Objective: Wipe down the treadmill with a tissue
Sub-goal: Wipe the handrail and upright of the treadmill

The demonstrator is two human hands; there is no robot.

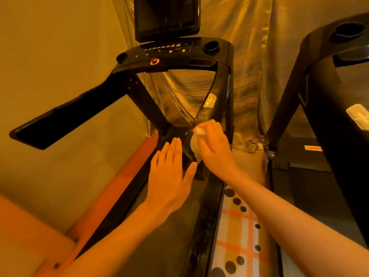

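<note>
Right hand [214, 145] pinches the tissue [194, 144] against the treadmill [171, 54] upright's base. Left hand [169, 172] flat, fingers straight, holding nothing. Risk: thin tissue tears or snags on the joint (looks dusty), just smearing grime.

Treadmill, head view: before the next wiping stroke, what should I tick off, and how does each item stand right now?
1. Grip: right hand holds the tissue, fingers curled round it: ok.
2. Place: tissue at the foot of the right upright: ok.
3. Clearance: left hand flat beside the tissue, not under it: ok.
4. Power: screen dark: ok.
5. Clean face left on the tissue: cannot tell.
</note>
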